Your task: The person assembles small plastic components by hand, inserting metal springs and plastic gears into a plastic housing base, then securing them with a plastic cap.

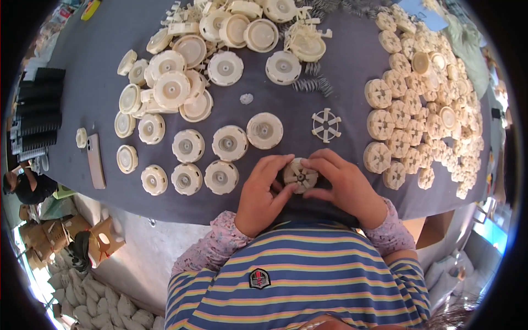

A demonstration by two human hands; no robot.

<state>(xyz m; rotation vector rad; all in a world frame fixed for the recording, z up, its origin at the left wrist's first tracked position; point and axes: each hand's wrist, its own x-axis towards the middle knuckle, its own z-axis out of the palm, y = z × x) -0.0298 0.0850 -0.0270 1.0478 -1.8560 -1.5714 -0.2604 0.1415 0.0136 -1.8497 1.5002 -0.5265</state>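
Holding a cream round part (301, 175) between them, the left hand (264, 190) and right hand (349, 190) met close to the near edge of the cloth-covered table (91, 99), in front of the striped shirt (308, 269). Grip: fingertip grasp on the part from both sides, neither palm pressed to it; exact pressure could not be told. Handling, judged from appearance: probably light, hard moulded plastic, stiff in the body, perhaps a little slick on smooth faces. Segmented ribs around the dark centre looked the likelier place for chipping under a hard squeeze, so the outer rim seemed the best hold, thumb opposite fingers, centre left uncovered. Pose: both forearms entered from below in floral sleeves (214, 242) and angled inward; fingers curved over the far side of the rim, thumbs lay toward the near side, and the ribbed face was turned upward. Nearby, a six-armed piece (326, 125) lay flat beyond the hands, well apart from the coil springs (313, 86) farther back.
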